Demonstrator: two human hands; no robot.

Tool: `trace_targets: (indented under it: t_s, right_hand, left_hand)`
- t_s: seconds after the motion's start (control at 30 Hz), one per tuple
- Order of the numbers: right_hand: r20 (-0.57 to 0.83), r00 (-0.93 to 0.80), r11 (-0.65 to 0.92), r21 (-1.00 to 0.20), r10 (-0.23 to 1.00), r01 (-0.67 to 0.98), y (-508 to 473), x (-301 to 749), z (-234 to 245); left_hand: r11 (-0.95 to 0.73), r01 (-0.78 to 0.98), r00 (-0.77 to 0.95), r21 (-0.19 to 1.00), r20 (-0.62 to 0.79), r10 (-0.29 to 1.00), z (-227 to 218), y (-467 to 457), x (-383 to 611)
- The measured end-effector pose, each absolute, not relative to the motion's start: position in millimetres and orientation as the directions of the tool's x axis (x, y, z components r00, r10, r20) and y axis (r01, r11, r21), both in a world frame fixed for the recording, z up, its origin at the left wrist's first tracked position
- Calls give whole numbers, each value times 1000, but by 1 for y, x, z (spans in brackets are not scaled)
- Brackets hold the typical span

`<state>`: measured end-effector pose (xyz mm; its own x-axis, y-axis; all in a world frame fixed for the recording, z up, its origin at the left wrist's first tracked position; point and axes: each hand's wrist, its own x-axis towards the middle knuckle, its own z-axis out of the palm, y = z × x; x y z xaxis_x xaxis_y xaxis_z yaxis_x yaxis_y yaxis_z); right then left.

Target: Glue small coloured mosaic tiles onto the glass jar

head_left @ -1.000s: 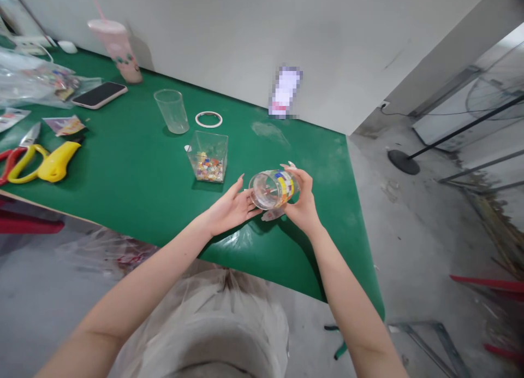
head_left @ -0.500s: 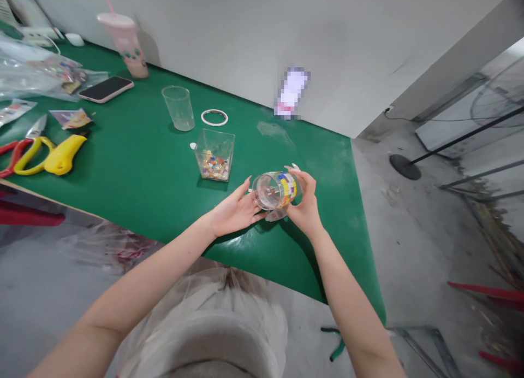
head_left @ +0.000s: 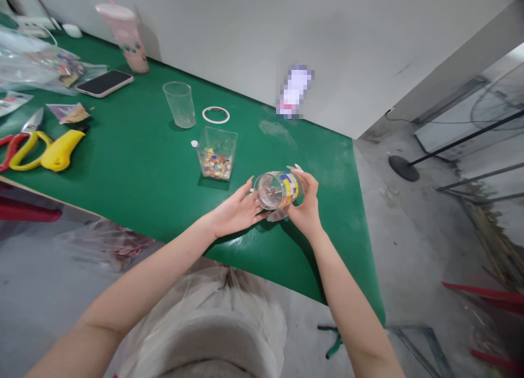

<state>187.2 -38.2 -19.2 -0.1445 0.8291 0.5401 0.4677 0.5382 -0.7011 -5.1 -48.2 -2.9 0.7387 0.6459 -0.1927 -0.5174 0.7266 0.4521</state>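
Note:
A clear cup (head_left: 276,189) with coloured tiles stuck round its wall lies on its side between both my hands, its mouth turned towards me, just above the green table (head_left: 143,165). My right hand (head_left: 305,206) wraps round its far end. My left hand (head_left: 233,211) supports its rim with the fingers stretched along it. A square clear box (head_left: 216,153) with several small coloured tiles stands a little to the left of the cup.
An empty clear cup (head_left: 180,104) and a white ring (head_left: 215,114) sit further back. Yellow scissors (head_left: 45,151), a phone (head_left: 104,83), plastic bags (head_left: 33,66) and a pink tumbler (head_left: 125,36) lie at the left. The table's right edge drops to a concrete floor.
The hands and the tiled cup have stayed nearly still; the view has shifted slightly, so table items appear a little further right.

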Motion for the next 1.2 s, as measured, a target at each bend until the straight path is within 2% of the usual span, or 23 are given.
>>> trace_targets:
  t_s: [0.37,0.97,1.2]
  right_hand:
    - [522,-128,512,-707,843,488,-40,186,-19]
    - [604,-161,599,-650,781,467,-37,192,-22]
    - [638,-160,630,-628,753,457,-36,191,-23]
  left_hand:
    - [716,-518,740,469,-175,650,-4,-49,-6]
    - [708,-525,764,472,-106,636,-9,-48,-7]
    - [674,-528,751,516,-85,654,-7,-51,-5]
